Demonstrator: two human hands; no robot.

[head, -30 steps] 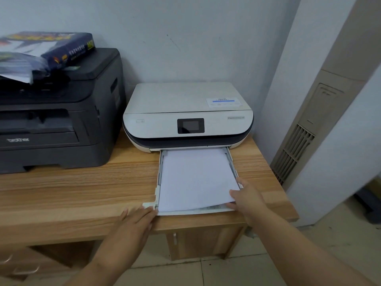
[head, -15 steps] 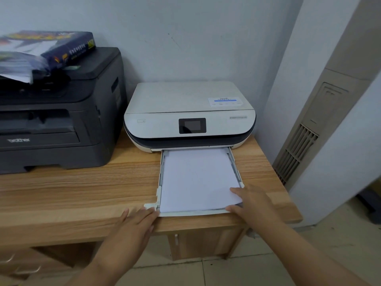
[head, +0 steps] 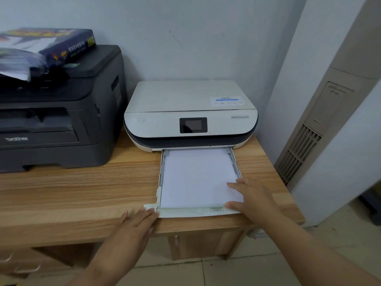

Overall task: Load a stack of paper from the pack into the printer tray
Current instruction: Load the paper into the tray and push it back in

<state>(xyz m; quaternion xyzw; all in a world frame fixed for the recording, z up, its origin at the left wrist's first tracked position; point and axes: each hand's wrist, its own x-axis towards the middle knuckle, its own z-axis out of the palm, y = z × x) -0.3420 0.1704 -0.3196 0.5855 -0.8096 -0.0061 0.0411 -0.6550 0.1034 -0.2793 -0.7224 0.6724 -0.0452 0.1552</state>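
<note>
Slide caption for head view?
Right hand rests on paper stack in white printer's extended tray; left hand touches its front corner.

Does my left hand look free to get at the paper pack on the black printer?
Probably yes. The left hand lies open at the front corner of the tray, holding nothing, and the paper pack sits uncovered atop the black printer, with nothing standing between.

"brother" — on the black printer's (head: 61,112) front panel.
</note>
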